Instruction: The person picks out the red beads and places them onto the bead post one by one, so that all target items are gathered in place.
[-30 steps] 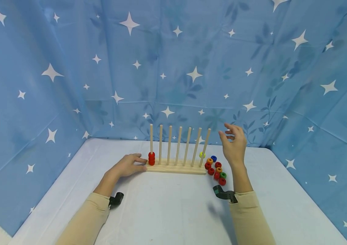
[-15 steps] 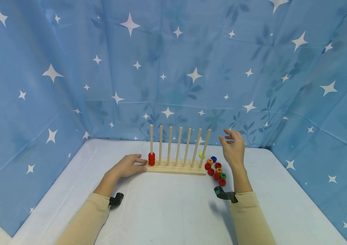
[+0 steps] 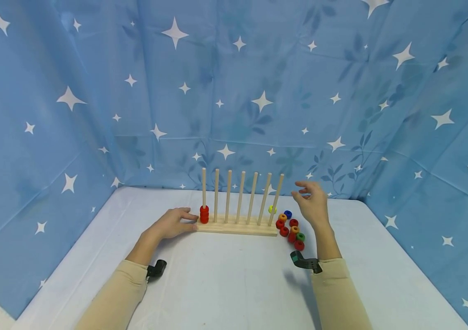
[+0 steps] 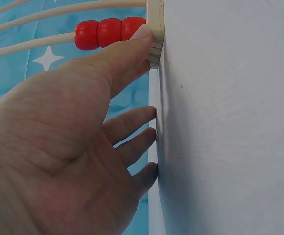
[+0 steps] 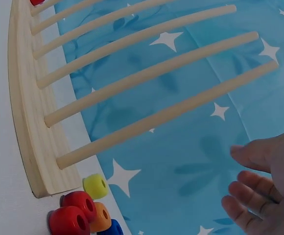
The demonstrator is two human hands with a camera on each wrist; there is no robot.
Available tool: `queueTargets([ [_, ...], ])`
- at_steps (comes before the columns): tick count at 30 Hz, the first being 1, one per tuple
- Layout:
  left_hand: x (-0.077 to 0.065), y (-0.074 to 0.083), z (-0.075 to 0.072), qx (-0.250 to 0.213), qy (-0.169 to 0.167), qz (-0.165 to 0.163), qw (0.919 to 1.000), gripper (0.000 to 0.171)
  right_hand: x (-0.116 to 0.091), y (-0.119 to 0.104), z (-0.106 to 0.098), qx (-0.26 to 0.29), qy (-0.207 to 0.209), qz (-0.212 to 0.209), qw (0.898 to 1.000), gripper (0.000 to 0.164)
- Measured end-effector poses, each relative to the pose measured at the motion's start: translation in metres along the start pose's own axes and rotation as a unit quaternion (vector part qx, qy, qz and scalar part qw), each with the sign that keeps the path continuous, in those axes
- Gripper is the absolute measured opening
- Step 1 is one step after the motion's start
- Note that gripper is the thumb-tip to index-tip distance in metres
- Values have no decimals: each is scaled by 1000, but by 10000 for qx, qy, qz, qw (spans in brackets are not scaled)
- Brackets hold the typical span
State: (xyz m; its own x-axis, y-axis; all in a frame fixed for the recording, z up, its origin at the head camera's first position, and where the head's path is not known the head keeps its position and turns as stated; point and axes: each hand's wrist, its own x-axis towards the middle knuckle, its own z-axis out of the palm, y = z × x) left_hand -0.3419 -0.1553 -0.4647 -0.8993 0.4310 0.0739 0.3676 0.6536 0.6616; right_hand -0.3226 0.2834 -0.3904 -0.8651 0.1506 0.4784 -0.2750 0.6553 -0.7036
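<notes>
A wooden bead rack (image 3: 238, 229) stands on the table, with several upright pegs on its base. Red beads (image 3: 204, 214) are stacked on the leftmost peg; the other pegs carry none. At the base's left end, my left hand (image 3: 172, 223) pinches the wood between thumb and forefinger, while its other fingertips rest on the tabletop. My right hand (image 3: 314, 204) hovers to the right of the rack, above the loose beads, its fingers loosely bent with nothing between them. In the right wrist view, the right hand (image 5: 267, 183) appears apart from the rightmost peg (image 5: 166, 116).
Loose beads lie by the rack's right end: several red beads (image 3: 284, 231), orange ones (image 3: 282, 217), a green bead (image 3: 300, 236), a blue bead (image 3: 288, 214) and a yellow bead (image 3: 272, 209). A blue star-patterned curtain (image 3: 234, 119) borders the white table (image 3: 217, 284).
My right hand has come down and slightly left, nearer the loose beads. My left hand keeps its place on the rack, and the beads have not moved.
</notes>
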Motion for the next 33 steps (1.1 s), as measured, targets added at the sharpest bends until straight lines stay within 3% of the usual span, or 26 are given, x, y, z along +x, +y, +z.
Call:
queueTargets([
  [13, 0, 0, -2, -5, -5, -41, 10000, 42, -1, 6, 4, -192, -1006, 74, 9947, 38],
  [33, 1, 1, 1, -19, -45, -99, 9999, 42, -3, 10, 9, -549, -1769, 101, 9826, 41],
])
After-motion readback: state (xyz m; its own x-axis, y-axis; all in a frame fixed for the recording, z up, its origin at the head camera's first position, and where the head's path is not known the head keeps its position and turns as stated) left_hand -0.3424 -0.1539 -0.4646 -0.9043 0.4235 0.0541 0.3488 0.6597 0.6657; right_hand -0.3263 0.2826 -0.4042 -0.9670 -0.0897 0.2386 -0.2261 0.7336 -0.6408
